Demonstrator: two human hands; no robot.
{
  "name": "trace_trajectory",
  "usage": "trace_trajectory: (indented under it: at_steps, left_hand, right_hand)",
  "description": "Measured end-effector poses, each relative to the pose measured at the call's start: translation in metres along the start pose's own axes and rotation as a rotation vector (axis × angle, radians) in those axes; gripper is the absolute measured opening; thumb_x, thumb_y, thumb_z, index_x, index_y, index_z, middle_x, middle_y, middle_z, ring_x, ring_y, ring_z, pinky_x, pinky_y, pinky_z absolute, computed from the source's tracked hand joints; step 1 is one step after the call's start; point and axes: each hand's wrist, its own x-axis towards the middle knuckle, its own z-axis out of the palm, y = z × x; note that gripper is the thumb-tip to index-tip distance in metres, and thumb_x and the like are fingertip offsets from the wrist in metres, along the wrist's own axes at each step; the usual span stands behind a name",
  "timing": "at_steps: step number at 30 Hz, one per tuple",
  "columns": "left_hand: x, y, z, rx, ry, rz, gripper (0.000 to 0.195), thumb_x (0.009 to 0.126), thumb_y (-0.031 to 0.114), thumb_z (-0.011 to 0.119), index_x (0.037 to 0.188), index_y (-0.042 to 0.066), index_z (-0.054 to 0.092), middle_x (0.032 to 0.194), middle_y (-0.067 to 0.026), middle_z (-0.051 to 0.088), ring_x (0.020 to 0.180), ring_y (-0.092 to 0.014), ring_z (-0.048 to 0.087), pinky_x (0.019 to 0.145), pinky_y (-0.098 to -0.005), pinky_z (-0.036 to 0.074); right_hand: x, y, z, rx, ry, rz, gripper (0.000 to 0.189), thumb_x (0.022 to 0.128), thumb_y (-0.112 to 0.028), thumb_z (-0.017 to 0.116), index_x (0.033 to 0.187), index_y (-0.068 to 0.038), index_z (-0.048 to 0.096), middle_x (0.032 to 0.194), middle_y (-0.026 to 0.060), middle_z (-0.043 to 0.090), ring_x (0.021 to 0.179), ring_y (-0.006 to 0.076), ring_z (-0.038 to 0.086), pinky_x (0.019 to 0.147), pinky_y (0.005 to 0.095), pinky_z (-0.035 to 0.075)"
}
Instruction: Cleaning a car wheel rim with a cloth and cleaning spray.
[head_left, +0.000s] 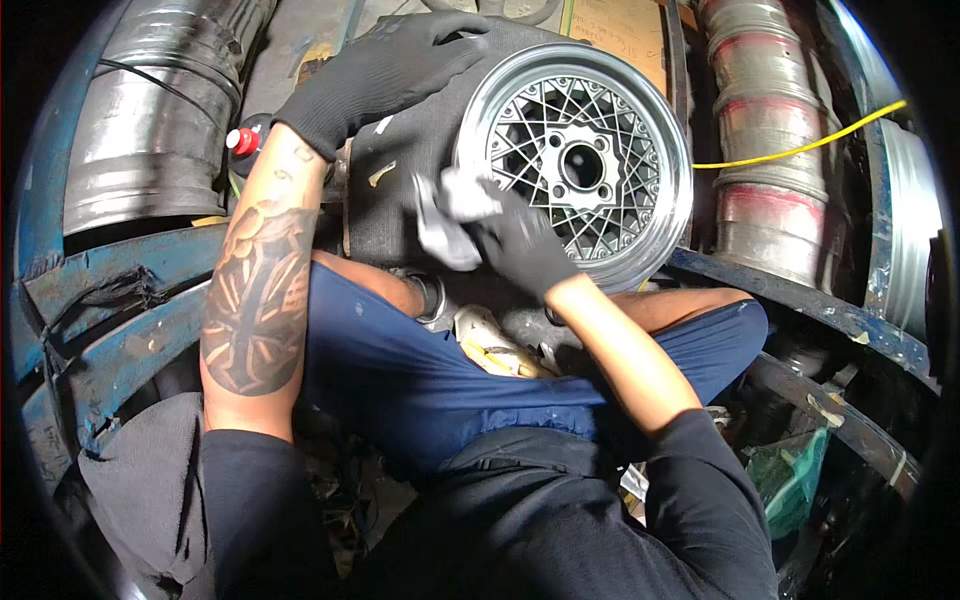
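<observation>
A silver mesh-spoke wheel rim (582, 166) with a polished outer lip lies face up on a dark ribbed mat (381, 217). My right hand (525, 238), in a black glove, holds a crumpled white cloth (450, 217) at the lower left of the lip; hand and cloth are slightly blurred. Gloved in black too, my left hand (420, 56) rests over the mat's upper part, left of the rim, its fingers pointing right. Whether its fingertips touch the rim is not plain.
Stacked metal wheel barrels stand at left (142, 142) and right (769, 150) within blue metal frames (810, 311). A dark bottle with a red and white cap (243, 141) is beside my left wrist. A yellow hose (799, 146) runs right from the rim. A grey towel (146, 487) hangs lower left.
</observation>
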Motion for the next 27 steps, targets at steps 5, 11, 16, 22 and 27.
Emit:
trace_trajectory:
  at_steps: [5,11,16,22,27]
  left_hand:
    - [-0.011,0.002,-0.016,-0.05,0.138,0.212,0.038,0.099,0.034,0.053,0.124,0.006,0.06,0.12,-0.0194,0.063,0.108,-0.034,0.063,0.096,-0.0388,0.049]
    - [0.009,-0.003,0.012,-0.067,-0.019,0.026,0.052,0.098,0.05,0.049,0.133,0.012,0.057,0.125,-0.015,0.064,0.115,-0.031,0.062,0.099,-0.0395,0.047]
    - [-0.008,0.009,0.006,-0.075,0.027,0.058,0.049,0.099,0.045,0.051,0.132,0.01,0.057,0.126,-0.0162,0.063,0.117,-0.03,0.061,0.101,-0.0367,0.046]
    - [-0.037,0.026,-0.023,-0.033,-0.003,0.105,0.042,0.098,0.023,0.054,0.137,0.007,0.052,0.13,-0.0129,0.06,0.119,-0.024,0.059,0.101,-0.0331,0.045]
    - [0.01,0.027,0.003,-0.096,-0.064,0.062,0.041,0.098,0.03,0.056,0.133,0.008,0.056,0.128,-0.0151,0.062,0.116,-0.025,0.061,0.099,-0.0345,0.047]
  right_hand:
    - [-0.08,-0.01,-0.064,0.014,-0.205,-0.074,0.041,0.067,0.001,0.067,0.107,-0.005,0.068,0.124,0.0148,0.061,0.111,0.0377,0.059,0.097,0.0437,0.049]
    - [0.04,0.002,0.011,0.082,0.266,0.172,0.024,0.088,-0.01,0.062,0.109,0.001,0.066,0.1,0.0225,0.069,0.097,0.0402,0.065,0.086,0.045,0.052]
    - [-0.024,0.012,0.017,-0.027,0.206,-0.086,0.017,0.081,-0.011,0.067,0.097,-0.006,0.07,0.121,0.0205,0.063,0.1,0.0389,0.064,0.084,0.0468,0.053]
    - [-0.109,0.03,-0.075,0.067,-0.297,-0.163,0.046,0.068,-0.016,0.081,0.11,-0.004,0.068,0.127,0.0146,0.061,0.12,0.0372,0.058,0.106,0.0474,0.045]
    - [0.042,0.017,0.046,-0.243,0.612,-0.005,0.021,0.08,-0.011,0.068,0.099,-0.002,0.066,0.113,0.0208,0.063,0.1,0.0382,0.063,0.087,0.0488,0.05]
